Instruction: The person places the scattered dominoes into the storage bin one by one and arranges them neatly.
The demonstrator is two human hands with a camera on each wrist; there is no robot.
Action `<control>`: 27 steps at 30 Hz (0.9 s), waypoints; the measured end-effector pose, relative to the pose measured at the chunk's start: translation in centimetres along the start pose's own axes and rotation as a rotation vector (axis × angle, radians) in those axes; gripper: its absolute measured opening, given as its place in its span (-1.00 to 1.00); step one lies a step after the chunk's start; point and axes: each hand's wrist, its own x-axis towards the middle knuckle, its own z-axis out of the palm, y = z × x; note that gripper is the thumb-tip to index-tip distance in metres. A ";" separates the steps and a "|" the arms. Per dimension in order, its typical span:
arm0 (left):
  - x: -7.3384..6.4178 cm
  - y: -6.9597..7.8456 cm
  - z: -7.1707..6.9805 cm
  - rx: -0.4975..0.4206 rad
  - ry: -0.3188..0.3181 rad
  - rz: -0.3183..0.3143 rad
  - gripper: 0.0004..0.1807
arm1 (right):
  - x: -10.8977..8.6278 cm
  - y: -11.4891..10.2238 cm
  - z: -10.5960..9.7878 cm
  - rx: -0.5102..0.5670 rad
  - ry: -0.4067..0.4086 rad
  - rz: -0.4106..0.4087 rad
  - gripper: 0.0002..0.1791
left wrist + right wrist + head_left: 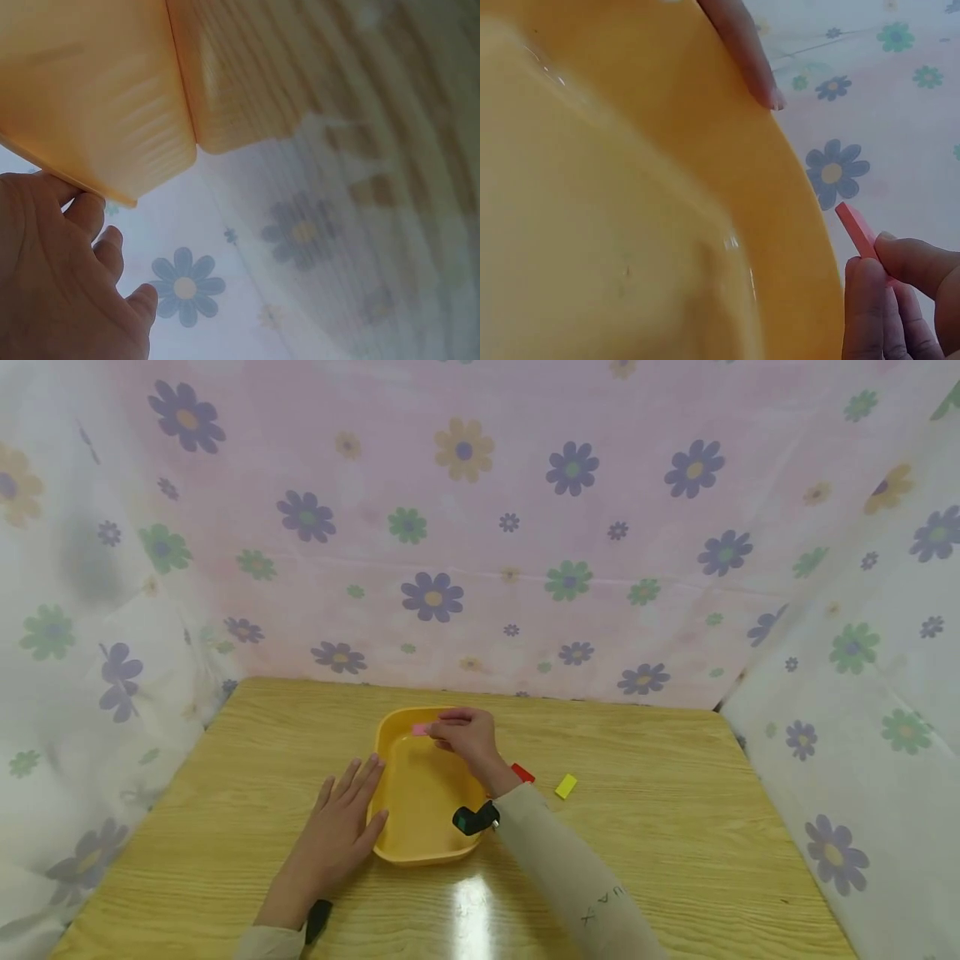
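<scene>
A pink rectangular block [420, 729] is pinched between the thumb and fingers of my right hand [467, 737], over the far end of a yellow plastic tub [420, 802]. The right wrist view shows the pink block [857, 231] tilted, one end sticking out past the fingertips. My left hand [341, 827] rests with fingers spread against the tub's left rim. In the left wrist view those fingers [86, 214] touch the rim from outside. To the right of the tub, a red block [522, 772] lies partly behind my right forearm, with a yellow block [566, 787] beyond it.
The wood-grain table [675, 835] carries the tub left of its middle. Flower-patterned sheets [465, 527] hang around its back and sides. A black strap with a camera [476, 818] sits at my right wrist, over the tub's near right side.
</scene>
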 end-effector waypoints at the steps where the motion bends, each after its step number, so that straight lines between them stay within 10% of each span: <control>1: 0.0 0.0 0.0 0.001 0.001 0.002 -0.27 | 0.2 0.1 0.2 -0.005 0.012 0.004 -0.55; 27: 0.3 0.1 0.4 -0.004 -0.021 -0.006 -0.28 | 2.8 3.2 2.4 -0.398 0.108 -0.060 -0.74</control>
